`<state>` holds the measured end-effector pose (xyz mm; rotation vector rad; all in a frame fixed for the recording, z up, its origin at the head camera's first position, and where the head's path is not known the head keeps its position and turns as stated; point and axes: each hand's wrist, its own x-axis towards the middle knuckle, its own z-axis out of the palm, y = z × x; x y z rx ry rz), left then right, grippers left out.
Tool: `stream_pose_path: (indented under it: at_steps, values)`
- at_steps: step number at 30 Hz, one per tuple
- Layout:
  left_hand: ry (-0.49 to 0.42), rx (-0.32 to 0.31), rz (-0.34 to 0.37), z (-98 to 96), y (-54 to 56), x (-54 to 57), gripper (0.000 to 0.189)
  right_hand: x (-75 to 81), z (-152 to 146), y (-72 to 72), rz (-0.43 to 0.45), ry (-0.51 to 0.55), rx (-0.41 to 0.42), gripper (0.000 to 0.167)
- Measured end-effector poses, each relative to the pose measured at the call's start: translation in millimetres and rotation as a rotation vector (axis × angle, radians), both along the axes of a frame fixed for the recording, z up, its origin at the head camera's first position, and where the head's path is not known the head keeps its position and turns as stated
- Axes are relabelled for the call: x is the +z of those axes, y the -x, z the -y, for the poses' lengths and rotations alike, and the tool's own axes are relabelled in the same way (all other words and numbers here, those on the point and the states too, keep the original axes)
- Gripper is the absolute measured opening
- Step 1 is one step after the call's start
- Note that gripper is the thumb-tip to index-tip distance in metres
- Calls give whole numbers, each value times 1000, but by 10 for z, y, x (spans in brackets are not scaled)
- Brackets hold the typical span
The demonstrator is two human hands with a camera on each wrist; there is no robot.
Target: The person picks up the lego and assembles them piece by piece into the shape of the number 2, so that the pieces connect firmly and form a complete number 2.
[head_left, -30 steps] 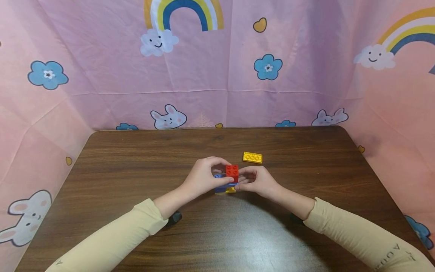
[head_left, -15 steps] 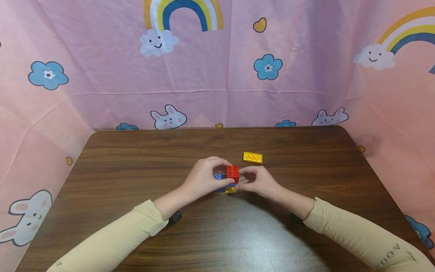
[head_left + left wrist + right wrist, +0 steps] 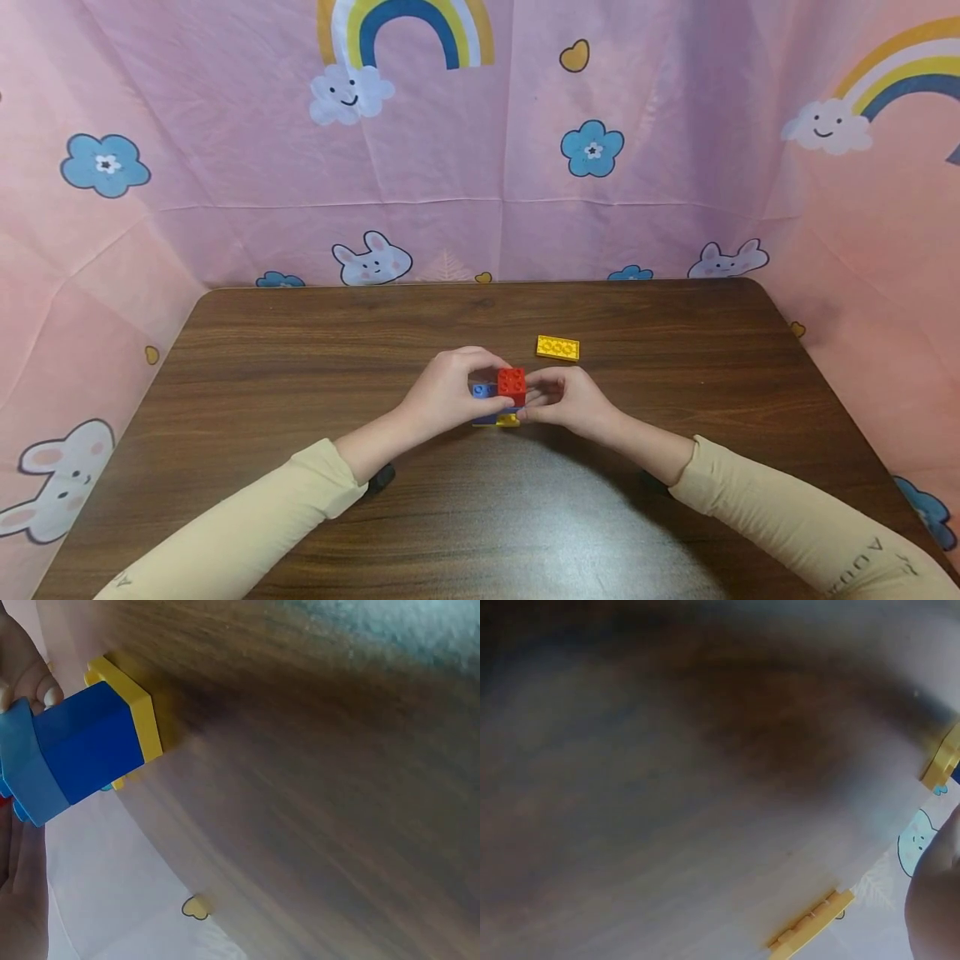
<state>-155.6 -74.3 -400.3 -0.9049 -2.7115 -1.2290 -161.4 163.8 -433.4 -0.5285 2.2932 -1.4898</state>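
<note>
Left hand [image 3: 450,392] pinches red brick [image 3: 512,382] onto a small stack mid-table [image 3: 300,350]; blue brick [image 3: 82,750] sits under it on a yellow plate [image 3: 142,712]. Right hand [image 3: 566,398] grips the stack from the other side. Loose yellow plate [image 3: 557,347] lies just beyond, apart from both hands

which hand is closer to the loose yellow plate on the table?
Right. The right hand sits just in front of the loose yellow plate, not touching it. The left hand is farther off, on the other side of the red brick that both hands hold.
</note>
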Motion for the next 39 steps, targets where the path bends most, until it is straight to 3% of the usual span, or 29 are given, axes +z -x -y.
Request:
stream_pose_path:
  at_steps: [14,39]
  values:
    - [53,-46,-44,6,39,29,36,23,4,2,-119,-37,43,39]
    - [142,-98,-69,-6,98,103,30,16,17,21,-127,-8,40,35]
